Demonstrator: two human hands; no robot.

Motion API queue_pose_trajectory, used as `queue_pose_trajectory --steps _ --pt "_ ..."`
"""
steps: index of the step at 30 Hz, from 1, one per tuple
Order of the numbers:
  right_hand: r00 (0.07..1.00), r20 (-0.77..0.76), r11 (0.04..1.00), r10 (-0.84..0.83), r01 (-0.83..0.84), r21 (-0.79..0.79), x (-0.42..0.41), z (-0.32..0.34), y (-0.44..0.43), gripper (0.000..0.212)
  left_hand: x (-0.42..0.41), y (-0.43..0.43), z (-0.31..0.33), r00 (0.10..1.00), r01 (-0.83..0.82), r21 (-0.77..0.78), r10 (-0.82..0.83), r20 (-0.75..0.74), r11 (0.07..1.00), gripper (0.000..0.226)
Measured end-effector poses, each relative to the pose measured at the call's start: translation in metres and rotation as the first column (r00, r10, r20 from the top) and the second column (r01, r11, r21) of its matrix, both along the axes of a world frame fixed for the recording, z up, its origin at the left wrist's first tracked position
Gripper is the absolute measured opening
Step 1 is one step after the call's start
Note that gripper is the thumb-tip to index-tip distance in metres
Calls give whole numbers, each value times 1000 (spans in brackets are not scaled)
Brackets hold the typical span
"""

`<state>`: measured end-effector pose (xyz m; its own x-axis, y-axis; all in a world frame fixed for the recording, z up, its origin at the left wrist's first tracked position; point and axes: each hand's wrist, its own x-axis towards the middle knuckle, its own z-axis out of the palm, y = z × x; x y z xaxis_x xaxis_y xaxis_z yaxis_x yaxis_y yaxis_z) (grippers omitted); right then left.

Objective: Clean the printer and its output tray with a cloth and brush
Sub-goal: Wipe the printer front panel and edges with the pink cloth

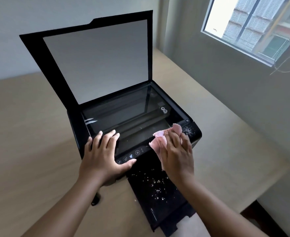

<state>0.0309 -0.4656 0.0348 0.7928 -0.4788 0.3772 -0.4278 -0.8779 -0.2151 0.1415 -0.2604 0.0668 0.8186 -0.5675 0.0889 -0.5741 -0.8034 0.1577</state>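
A black printer (75, 132) stands on a beige table with its scanner lid (96, 60) raised and the glass (123, 110) bare. My left hand (103, 154) lies flat with fingers spread on the printer's front left corner, beside the button panel (132, 155). My right hand (178, 154) presses a pink cloth (159, 142) onto the front right edge of the glass. White crumbs lie on the printer's right corner (189, 130). The pulled-out output tray (157, 190) below is also strewn with crumbs. A dark object (95, 200), perhaps the brush, pokes out under my left forearm.
The table (29, 142) runs into a corner, with walls behind and to the right. A window (253, 26) sits high on the right wall. The table's right edge (253, 199) drops off near the tray, and the tray overhangs the front edge.
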Motion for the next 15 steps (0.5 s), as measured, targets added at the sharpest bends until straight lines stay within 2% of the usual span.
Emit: queue_pose_trajectory --steps 2,5,8,9,15 --pt "998 48 999 37 -38 27 -1 -3 2 50 0 0 -1 1000 -2 7 2 2 1000 106" --pt "993 -30 987 111 -114 -115 -10 -1 -22 50 -1 0 -2 1000 -3 6 3 11 1000 106" --pt "999 4 999 -40 40 -16 0 6 -21 52 -1 -2 -1 1000 -5 19 5 4 1000 106" --pt "999 34 999 -38 37 22 1 4 -12 52 -1 -2 -1 1000 -5 17 5 2 1000 106" --pt "955 93 959 283 -285 4 -13 -6 8 44 -1 -1 0 1000 -6 47 5 25 999 106"
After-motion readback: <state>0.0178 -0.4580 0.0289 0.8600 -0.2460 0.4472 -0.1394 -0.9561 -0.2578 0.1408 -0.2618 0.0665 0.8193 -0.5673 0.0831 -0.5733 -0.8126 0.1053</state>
